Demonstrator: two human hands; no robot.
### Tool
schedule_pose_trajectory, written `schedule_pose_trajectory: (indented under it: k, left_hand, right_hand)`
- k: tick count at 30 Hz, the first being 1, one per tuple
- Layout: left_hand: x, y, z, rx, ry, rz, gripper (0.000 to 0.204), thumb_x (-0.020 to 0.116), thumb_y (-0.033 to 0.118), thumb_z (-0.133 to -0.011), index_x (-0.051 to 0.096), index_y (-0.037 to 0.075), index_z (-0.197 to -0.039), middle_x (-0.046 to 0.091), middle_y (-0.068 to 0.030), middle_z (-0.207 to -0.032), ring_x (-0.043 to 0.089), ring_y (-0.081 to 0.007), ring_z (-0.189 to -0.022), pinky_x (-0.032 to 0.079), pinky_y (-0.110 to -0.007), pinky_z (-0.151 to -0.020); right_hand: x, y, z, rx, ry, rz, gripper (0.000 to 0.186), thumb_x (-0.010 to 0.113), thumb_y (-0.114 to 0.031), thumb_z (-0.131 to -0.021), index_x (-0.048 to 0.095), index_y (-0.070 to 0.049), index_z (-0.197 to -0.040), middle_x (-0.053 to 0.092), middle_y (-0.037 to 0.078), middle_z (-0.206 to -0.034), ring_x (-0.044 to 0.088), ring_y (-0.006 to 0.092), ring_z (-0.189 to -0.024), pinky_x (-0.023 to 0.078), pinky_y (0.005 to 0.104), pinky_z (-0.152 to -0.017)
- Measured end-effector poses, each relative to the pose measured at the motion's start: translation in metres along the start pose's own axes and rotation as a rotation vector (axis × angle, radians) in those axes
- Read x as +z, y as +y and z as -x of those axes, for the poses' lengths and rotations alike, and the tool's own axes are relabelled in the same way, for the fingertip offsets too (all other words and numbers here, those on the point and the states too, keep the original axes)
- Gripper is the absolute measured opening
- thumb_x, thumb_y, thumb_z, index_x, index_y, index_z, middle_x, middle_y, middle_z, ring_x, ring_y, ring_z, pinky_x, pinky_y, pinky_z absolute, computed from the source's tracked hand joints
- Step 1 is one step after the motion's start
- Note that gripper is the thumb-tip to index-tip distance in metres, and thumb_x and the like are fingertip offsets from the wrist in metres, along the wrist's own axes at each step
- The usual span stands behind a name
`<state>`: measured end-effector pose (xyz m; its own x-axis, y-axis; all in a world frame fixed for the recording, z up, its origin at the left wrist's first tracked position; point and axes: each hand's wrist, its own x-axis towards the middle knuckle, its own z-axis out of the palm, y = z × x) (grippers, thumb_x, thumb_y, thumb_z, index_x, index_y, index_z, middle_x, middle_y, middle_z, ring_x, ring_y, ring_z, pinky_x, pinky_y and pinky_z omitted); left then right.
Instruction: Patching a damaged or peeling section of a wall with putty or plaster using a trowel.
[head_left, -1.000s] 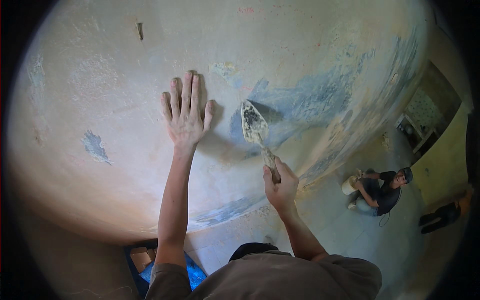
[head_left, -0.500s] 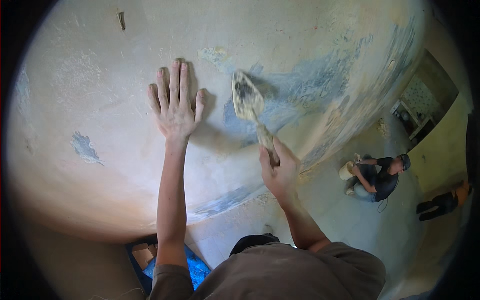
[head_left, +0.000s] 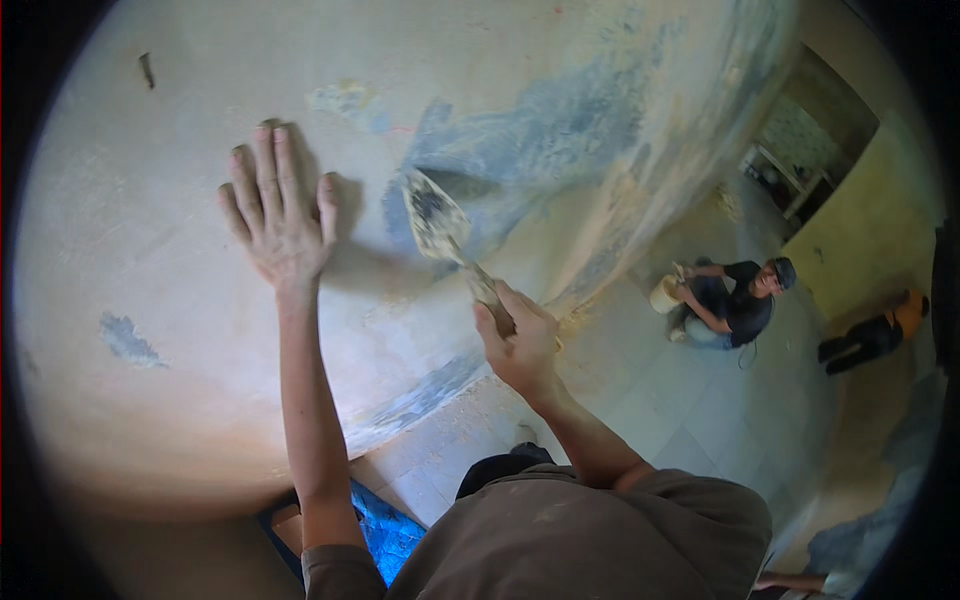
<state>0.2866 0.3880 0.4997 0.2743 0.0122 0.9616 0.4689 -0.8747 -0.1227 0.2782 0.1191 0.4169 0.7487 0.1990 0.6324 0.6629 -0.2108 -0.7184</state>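
My left hand (head_left: 280, 220) lies against the pale, curved-looking wall (head_left: 160, 240), fingers stretched and a little apart, with nothing held. To its right, my right hand (head_left: 522, 342) grips the handle of a pointed trowel (head_left: 436, 215) crusted with pale material around a dark middle. The blade is over a bluish-grey patch (head_left: 540, 130) on the wall; whether it touches the surface is hard to tell. A smaller grey patch (head_left: 132, 338) is below and left of my left hand.
A co-worker (head_left: 745, 305) sits on the tiled floor (head_left: 640, 410) holding a cream bucket (head_left: 664, 294). Another person (head_left: 895, 325) in orange bends at far right; a third person's arm (head_left: 790, 582) shows lower right. A blue sheet (head_left: 385, 525) and cardboard (head_left: 288, 525) lie below. An opening (head_left: 810, 120) is upper right.
The view has shifted, so the wall and both hands appear farther left in the picture. My left hand remains spread on the wall and my right still grips the trowel.
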Motion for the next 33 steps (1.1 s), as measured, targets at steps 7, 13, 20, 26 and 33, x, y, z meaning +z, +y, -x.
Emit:
schedule_pose_trajectory:
  k: [7,13,20,26,33]
  left_hand:
    - [0.002,0.002,-0.003,-0.028,0.056,0.068,0.061,0.037,0.054,-0.101,0.038,0.023,-0.154,0.032,0.0053,-0.162,0.024,-0.0199,-0.151,0.007,-0.042,-0.124]
    - [0.006,0.009,-0.005,-0.017,0.109,0.091,0.062,0.037,0.054,-0.101,0.039,0.022,-0.154,0.033,0.0051,-0.161,0.027,-0.0196,-0.15,0.009,-0.041,-0.124]
    - [0.001,0.003,-0.004,0.026,0.153,0.064,0.065,0.035,0.056,-0.102,0.031,0.023,-0.157,0.029,0.0048,-0.163,0.026,-0.0208,-0.15,0.015,-0.043,-0.122]
    - [0.003,0.006,-0.004,0.028,0.158,0.097,0.064,0.031,0.058,-0.103,0.028,0.026,-0.158,0.027,0.0072,-0.164,0.025,-0.0198,-0.15,0.013,-0.042,-0.122]
    - [0.006,0.007,-0.005,0.0,0.184,0.124,0.063,0.033,0.059,-0.101,0.035,0.027,-0.155,0.029,0.0094,-0.162,0.025,-0.0169,-0.15,0.009,-0.04,-0.124]
  right_hand:
    - [-0.009,0.007,0.008,0.07,-0.063,-0.012,0.034,0.069,-0.013,-0.089,0.062,0.008,-0.115,0.064,0.02,-0.079,0.064,0.0331,-0.063,0.049,0.0397,-0.057]
    - [0.006,-0.005,-0.031,-0.029,0.049,-0.085,0.036,0.069,-0.013,-0.089,0.061,0.009,-0.116,0.063,0.02,-0.078,0.063,0.0335,-0.062,0.049,0.0398,-0.057]
    - [0.006,0.002,-0.009,-0.008,0.032,-0.049,0.039,0.067,-0.016,-0.09,0.06,0.012,-0.116,0.063,0.021,-0.079,0.063,0.0342,-0.064,0.05,0.04,-0.059]
    - [0.006,-0.021,-0.05,-0.069,0.053,-0.069,0.039,0.067,-0.016,-0.09,0.059,0.011,-0.117,0.062,0.021,-0.079,0.063,0.0362,-0.067,0.049,0.043,-0.062]
    - [-0.006,0.001,-0.008,-0.014,-0.008,-0.107,0.037,0.069,-0.016,-0.089,0.06,0.009,-0.115,0.065,0.022,-0.085,0.065,0.0381,-0.073,0.052,0.0421,-0.066]
